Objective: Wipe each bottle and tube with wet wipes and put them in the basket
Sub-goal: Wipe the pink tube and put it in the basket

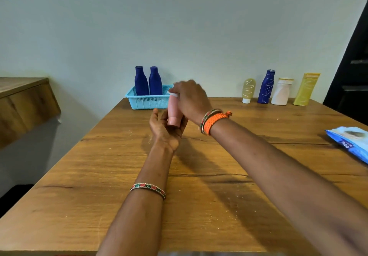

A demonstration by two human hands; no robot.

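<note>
Wooden table (pixel 199 196): left hand (pixel 166 131) grips a pink tube (pixel 173 110) cap-down, just before the blue basket (pixel 147 101); right hand (pixel 191 99) pinches a white wipe (pixel 172 94) against it.

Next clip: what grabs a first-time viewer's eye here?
Mid-table, the left hand holds a pink plastic bottle cap-down while the right hand rubs a white wet wipe on it. Behind, two dark blue bottles stand in a light blue mesh basket.

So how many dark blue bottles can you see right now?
3. Two stand upright in the light blue basket, one left of the other; the third stands in the row by the wall. None appears hidden.
</note>
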